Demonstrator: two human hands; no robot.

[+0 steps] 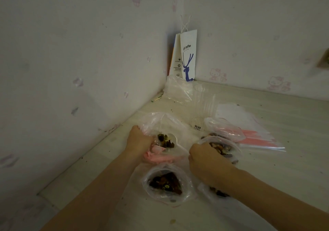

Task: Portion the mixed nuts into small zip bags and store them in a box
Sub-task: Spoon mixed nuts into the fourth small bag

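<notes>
My left hand (139,140) is clamped on the bunched edge of the big bag (160,122), whose mouth gapes. A small heap of nuts (165,141) lies inside it, just right of my fingers. The bag's pink strip (156,153) is crumpled against my wrist.

My right hand (204,159) is curled at the mouth of a zip bag (235,148), with mixed nuts right at my fingertips. I cannot tell whether the fingers pinch the rim or the nuts.

Between my forearms the near bag (186,182) sits open with a dark heap of nuts in it. Under my right wrist the low bag (219,193) shows a few more. Just beyond my right hand lies the far bag (226,129), with some nuts at its near edge.

Further right of that hand is a flat stack of empty bags (258,132) with pink strips. Beyond the gap between my hands, a barcode label (197,127) sits on clear wrapping, its digits too small to read.

Well beyond my hands, in the wall corner, stands a white paper bag (188,52) printed with "coffee" and a blue deer. Its side print is too fine to read.
</notes>
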